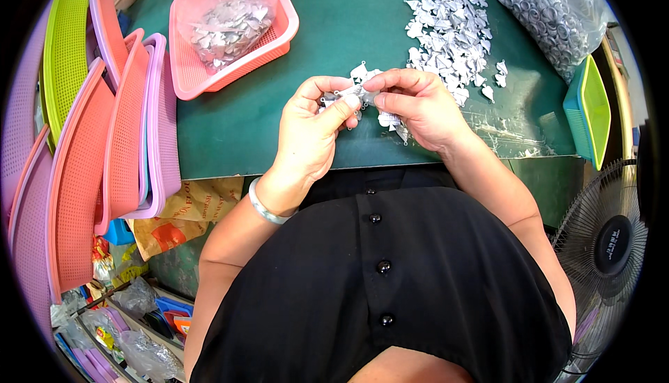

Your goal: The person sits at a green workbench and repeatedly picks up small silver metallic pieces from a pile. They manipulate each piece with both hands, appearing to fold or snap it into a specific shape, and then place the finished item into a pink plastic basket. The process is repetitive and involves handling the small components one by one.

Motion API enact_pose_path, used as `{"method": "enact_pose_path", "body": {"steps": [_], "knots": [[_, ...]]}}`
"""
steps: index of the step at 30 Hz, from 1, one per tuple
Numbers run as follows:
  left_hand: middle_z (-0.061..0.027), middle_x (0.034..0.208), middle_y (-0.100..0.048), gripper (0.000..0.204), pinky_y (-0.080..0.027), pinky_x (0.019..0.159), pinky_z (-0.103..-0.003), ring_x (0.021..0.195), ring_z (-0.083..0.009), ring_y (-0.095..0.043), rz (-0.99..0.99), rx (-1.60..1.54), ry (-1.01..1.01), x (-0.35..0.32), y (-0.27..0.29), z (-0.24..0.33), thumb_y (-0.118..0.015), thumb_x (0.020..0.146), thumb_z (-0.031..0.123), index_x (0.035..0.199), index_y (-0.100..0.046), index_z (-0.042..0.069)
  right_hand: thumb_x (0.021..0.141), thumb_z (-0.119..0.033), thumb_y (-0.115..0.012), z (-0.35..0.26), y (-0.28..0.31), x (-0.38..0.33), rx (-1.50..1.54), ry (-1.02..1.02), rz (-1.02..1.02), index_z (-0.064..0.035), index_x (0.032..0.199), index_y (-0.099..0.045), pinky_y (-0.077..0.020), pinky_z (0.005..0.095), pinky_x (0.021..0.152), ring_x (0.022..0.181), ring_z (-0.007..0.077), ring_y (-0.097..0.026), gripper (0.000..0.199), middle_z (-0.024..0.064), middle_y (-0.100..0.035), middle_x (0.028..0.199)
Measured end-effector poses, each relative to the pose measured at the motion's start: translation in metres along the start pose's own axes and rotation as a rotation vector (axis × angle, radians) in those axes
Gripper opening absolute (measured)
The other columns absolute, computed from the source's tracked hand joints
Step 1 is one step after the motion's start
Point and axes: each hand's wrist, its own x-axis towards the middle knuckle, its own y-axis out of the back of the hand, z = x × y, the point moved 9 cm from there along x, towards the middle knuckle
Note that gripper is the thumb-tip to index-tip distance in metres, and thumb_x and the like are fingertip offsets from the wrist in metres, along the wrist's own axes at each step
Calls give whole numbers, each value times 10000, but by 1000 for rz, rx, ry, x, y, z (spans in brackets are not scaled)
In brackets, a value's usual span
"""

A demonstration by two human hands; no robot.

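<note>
Over the near edge of the green table (334,27), my two hands meet at a small silver-grey piece (353,92). My left hand (306,128) pinches it between thumb and forefinger. From the other side, my right hand (428,108) has its thumb and forefinger closed at the piece's right end; the exact contact is partly hidden by the fingers. Several similar pieces (395,125), leaf-shaped with tiny loops, lie beneath and between the hands. Beyond my right hand spreads a large loose pile of silver-grey leaf-shaped pieces (449,34).
A pink basket (290,27) at the far left holds a clear bag of grey pieces (233,27). Stacked plastic baskets (80,174) crowd the left side. At right are a bag of grey rings (550,24), a green-and-teal basket (594,111) and a fan (603,243).
</note>
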Motion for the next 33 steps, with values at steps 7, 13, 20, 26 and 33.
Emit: {"method": "enact_pose_path", "body": {"steps": [7,13,20,26,33], "knots": [[-85,836,-616,175,-472,620,-214,687,-106,-559,-3,20,-15,0,0,0,-622,820,5,975,-542,20,788,73,-572,-1,-1,0,-62,11,-19,4,942,-655,-428,222,737,809,98,-546,188,20,-618,881],[-79,838,-617,177,-471,623,-213,683,-107,-556,5,38,-38,-1,-1,2,-630,808,-8,966,-555,19,789,69,-570,-4,-1,-1,-114,36,-16,8,936,-660,-424,228,742,821,102,-544,183,25,-606,883],[-64,857,-593,144,-472,619,-210,679,-100,-544,-8,79,-123,-3,-4,9,-628,795,-45,927,-591,0,795,67,-559,-9,-3,-2,-170,90,-13,12,930,-664,-424,236,748,824,109,-543,180,32,-596,882],[-98,867,-588,154,-444,557,-206,709,-136,-557,17,2,-37,-1,1,3,-577,822,-20,966,-541,22,789,60,-578,-11,-3,-1,-92,120,-9,10,1041,-614,-428,204,713,797,84,-541,260,26,-587,877],[-141,893,-579,151,-401,443,-211,694,-180,-558,12,-243,245,-1,10,-12,-504,851,113,988,-500,53,787,71,-573,-17,-1,-1,32,123,35,-5,1152,-532,-442,194,686,765,57,-537,375,18,-565,870]]}}
